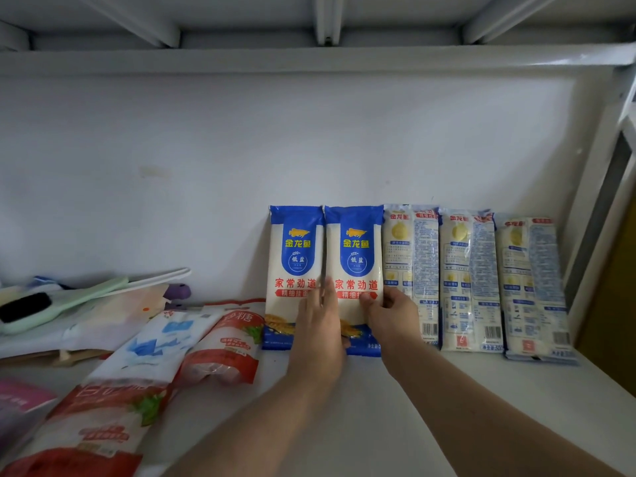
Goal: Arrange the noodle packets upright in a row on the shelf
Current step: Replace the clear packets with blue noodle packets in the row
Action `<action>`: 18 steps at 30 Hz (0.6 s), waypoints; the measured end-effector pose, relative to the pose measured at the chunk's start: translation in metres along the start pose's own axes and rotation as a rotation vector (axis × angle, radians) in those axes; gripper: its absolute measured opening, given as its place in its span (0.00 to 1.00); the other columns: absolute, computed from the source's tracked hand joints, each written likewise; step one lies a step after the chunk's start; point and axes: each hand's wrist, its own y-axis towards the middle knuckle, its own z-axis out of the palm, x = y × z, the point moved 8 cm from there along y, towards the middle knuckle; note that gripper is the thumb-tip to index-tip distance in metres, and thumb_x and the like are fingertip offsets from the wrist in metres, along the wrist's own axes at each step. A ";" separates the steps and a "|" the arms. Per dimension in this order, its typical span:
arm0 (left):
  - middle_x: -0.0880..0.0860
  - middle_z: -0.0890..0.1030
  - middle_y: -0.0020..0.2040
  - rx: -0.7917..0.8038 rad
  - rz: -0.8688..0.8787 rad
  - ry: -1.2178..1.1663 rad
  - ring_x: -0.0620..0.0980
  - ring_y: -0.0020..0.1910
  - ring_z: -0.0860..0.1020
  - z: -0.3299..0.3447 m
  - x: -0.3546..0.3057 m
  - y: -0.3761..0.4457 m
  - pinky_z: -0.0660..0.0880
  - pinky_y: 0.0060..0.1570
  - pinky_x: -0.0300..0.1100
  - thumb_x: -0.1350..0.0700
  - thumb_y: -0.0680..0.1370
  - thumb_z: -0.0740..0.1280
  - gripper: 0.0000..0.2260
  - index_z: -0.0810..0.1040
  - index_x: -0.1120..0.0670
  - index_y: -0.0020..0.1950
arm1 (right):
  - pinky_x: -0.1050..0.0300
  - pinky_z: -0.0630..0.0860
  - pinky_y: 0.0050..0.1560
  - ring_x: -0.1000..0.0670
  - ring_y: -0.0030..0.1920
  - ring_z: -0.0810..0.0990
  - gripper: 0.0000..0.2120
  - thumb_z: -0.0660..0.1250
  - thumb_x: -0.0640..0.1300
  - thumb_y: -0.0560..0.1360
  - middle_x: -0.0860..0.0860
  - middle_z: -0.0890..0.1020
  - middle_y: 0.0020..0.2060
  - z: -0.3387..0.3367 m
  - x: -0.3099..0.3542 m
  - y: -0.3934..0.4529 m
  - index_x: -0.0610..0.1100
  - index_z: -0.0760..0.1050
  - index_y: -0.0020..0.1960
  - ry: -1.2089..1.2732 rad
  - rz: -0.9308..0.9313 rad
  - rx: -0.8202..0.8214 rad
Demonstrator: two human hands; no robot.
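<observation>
Two forearms reach in from the bottom edge — both bare, no sleeves showing. The left hand (318,325) and right hand (390,313) are bare too — no gloves.

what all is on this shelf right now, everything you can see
front-facing noodle packets: 2, blue and white, upright against the back wall, mid shelf
back-facing noodle packets: 3, pale with blue print, upright, right of those
sugar bags: 2, red and white, lying flat, left front
blue-and-white bag: 1, lying between the sugar bags
green brush: 1, on the pile, far left
left hand: flat fingers on the packets' seam
right hand: grip on the second packet's right edge
</observation>
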 end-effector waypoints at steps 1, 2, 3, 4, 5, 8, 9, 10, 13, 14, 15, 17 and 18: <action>0.53 0.50 0.81 -0.008 0.005 0.010 0.53 0.79 0.50 0.000 0.000 0.000 0.57 0.76 0.49 0.61 0.80 0.66 0.40 0.40 0.51 0.81 | 0.54 0.82 0.48 0.50 0.50 0.83 0.06 0.69 0.43 0.81 0.51 0.84 0.49 0.000 0.000 0.000 0.47 0.78 0.57 -0.008 -0.003 0.003; 0.53 0.50 0.81 -0.009 0.008 0.025 0.53 0.79 0.50 -0.001 -0.001 0.000 0.58 0.76 0.48 0.61 0.81 0.66 0.40 0.39 0.51 0.81 | 0.53 0.82 0.49 0.50 0.51 0.83 0.06 0.69 0.43 0.81 0.51 0.84 0.50 0.001 0.001 0.000 0.47 0.78 0.58 -0.015 -0.008 0.007; 0.53 0.50 0.81 -0.012 0.006 0.039 0.53 0.79 0.50 0.000 -0.001 0.000 0.58 0.76 0.48 0.61 0.81 0.65 0.40 0.39 0.51 0.81 | 0.53 0.82 0.50 0.50 0.51 0.83 0.05 0.68 0.43 0.82 0.51 0.85 0.50 0.002 0.001 0.000 0.47 0.78 0.57 -0.018 -0.014 0.011; 0.53 0.50 0.81 -0.014 -0.003 0.047 0.52 0.79 0.50 0.000 -0.002 0.000 0.59 0.75 0.47 0.61 0.81 0.65 0.39 0.40 0.51 0.81 | 0.52 0.82 0.51 0.49 0.51 0.84 0.04 0.68 0.43 0.82 0.51 0.85 0.49 0.002 0.002 0.000 0.47 0.78 0.56 -0.021 -0.021 0.015; 0.53 0.50 0.81 -0.013 -0.008 0.064 0.52 0.79 0.51 0.002 -0.002 0.000 0.61 0.74 0.47 0.61 0.81 0.66 0.39 0.42 0.52 0.81 | 0.51 0.82 0.51 0.49 0.51 0.84 0.04 0.67 0.43 0.82 0.50 0.85 0.49 0.003 0.002 -0.001 0.46 0.79 0.56 -0.032 -0.033 0.018; 0.58 0.61 0.78 -0.059 0.059 0.179 0.55 0.75 0.66 0.009 -0.008 -0.003 0.77 0.62 0.47 0.60 0.74 0.75 0.38 0.59 0.55 0.79 | 0.49 0.83 0.53 0.48 0.51 0.85 0.05 0.69 0.41 0.81 0.49 0.86 0.49 0.007 0.000 -0.005 0.44 0.79 0.56 -0.063 -0.067 0.047; 0.60 0.70 0.73 -0.072 0.074 0.207 0.57 0.68 0.74 0.014 -0.007 -0.005 0.82 0.52 0.48 0.60 0.67 0.81 0.39 0.68 0.56 0.75 | 0.51 0.83 0.52 0.50 0.51 0.85 0.08 0.70 0.40 0.80 0.51 0.86 0.50 0.009 -0.003 -0.008 0.45 0.78 0.58 -0.073 -0.079 0.065; 0.61 0.75 0.68 -0.057 0.070 0.247 0.58 0.61 0.79 0.020 -0.004 -0.006 0.84 0.44 0.49 0.61 0.60 0.84 0.40 0.75 0.58 0.70 | 0.56 0.82 0.49 0.52 0.52 0.84 0.11 0.70 0.38 0.79 0.53 0.86 0.51 0.011 -0.005 -0.011 0.46 0.77 0.60 -0.082 -0.093 0.085; 0.62 0.79 0.64 -0.040 0.086 0.302 0.60 0.57 0.81 0.027 -0.002 -0.010 0.84 0.38 0.51 0.62 0.56 0.85 0.39 0.79 0.59 0.66 | 0.70 0.76 0.43 0.62 0.50 0.81 0.18 0.71 0.36 0.77 0.60 0.83 0.51 0.015 -0.010 -0.017 0.51 0.73 0.63 -0.095 -0.147 0.121; 0.62 0.78 0.64 -0.037 0.095 0.309 0.61 0.58 0.81 0.027 -0.003 -0.010 0.84 0.38 0.51 0.62 0.56 0.85 0.39 0.79 0.59 0.66 | 0.70 0.77 0.44 0.65 0.50 0.79 0.20 0.71 0.36 0.77 0.61 0.82 0.51 0.016 -0.010 -0.017 0.52 0.72 0.64 -0.101 -0.157 0.127; 0.62 0.78 0.64 -0.028 0.091 0.315 0.61 0.58 0.80 0.028 -0.003 -0.010 0.84 0.38 0.52 0.63 0.57 0.85 0.39 0.79 0.59 0.66 | 0.70 0.78 0.44 0.66 0.49 0.78 0.21 0.71 0.35 0.76 0.62 0.81 0.52 0.016 -0.011 -0.017 0.52 0.71 0.64 -0.107 -0.162 0.129; 0.63 0.78 0.64 -0.033 0.073 0.340 0.62 0.58 0.81 0.028 -0.002 -0.009 0.84 0.38 0.52 0.63 0.57 0.85 0.38 0.79 0.60 0.65 | 0.73 0.78 0.36 0.64 0.50 0.79 0.22 0.70 0.33 0.76 0.60 0.81 0.52 0.017 -0.012 -0.016 0.50 0.72 0.65 -0.107 -0.164 0.128; 0.63 0.79 0.64 -0.027 0.068 0.348 0.62 0.57 0.81 0.029 -0.002 -0.008 0.84 0.38 0.53 0.63 0.56 0.85 0.37 0.80 0.60 0.65 | 0.75 0.77 0.35 0.62 0.51 0.80 0.22 0.69 0.32 0.77 0.58 0.82 0.53 0.017 -0.012 -0.015 0.49 0.72 0.66 -0.107 -0.164 0.127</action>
